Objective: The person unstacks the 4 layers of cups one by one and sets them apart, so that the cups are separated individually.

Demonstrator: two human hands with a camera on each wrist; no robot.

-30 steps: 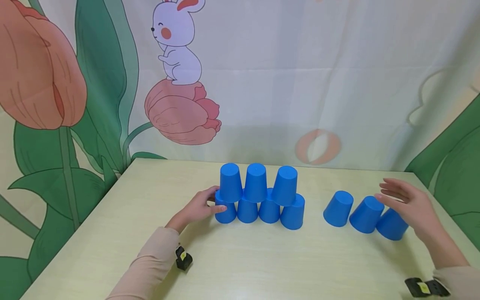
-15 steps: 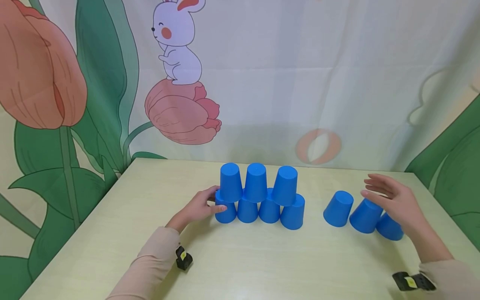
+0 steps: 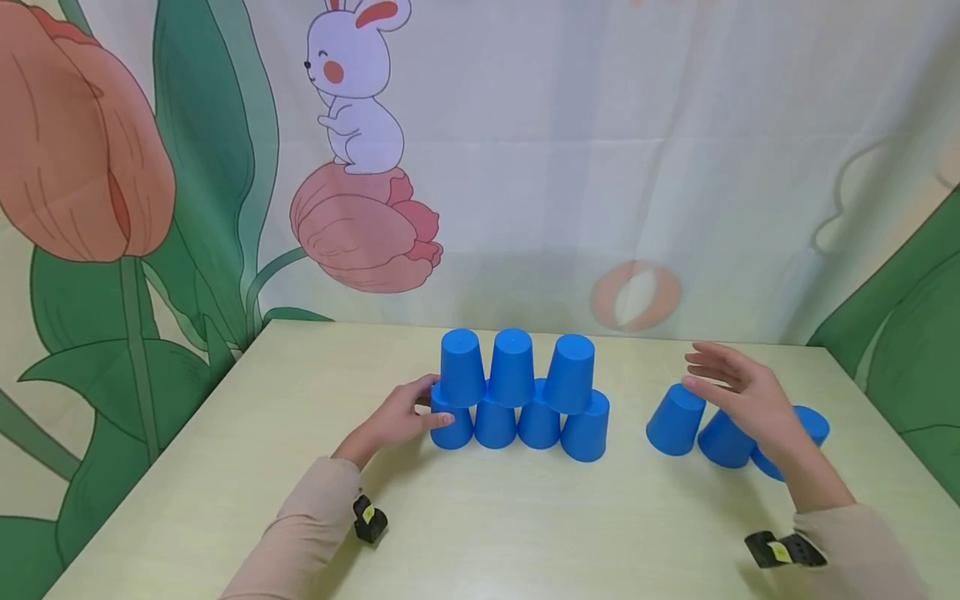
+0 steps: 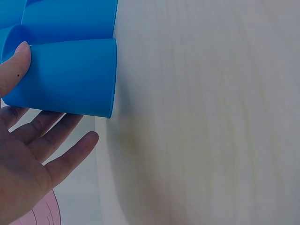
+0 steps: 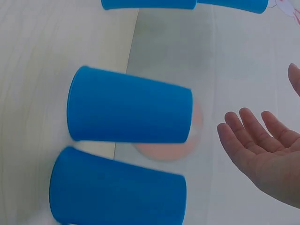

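Blue plastic cups stand upside down on the table in two tiers. The upper tier has three cups, the middle one [image 3: 512, 367] among them, over a lower row of several. My left hand [image 3: 401, 412] holds the leftmost lower cup [image 3: 452, 433], thumb at its front and fingers along its outer side; the same cup [image 4: 65, 77] shows in the left wrist view. To the right, my right hand [image 3: 746, 404], relaxed and holding nothing, hovers above three separate upturned cups, fingertips near the top of the nearest-left one [image 3: 673, 425]. It partly hides the other two.
A pale wooden table [image 3: 525, 533] carries everything. Behind its far edge hangs a printed curtain [image 3: 510, 183] with a rabbit and tulips. A gap of table separates the tiers from the three loose cups. Each wrist wears a small black device.
My right hand has moved left, from over the rightmost loose cup to near the leftmost one, uncovering part of the rightmost cup. The left hand and the stacked cups have stayed put.
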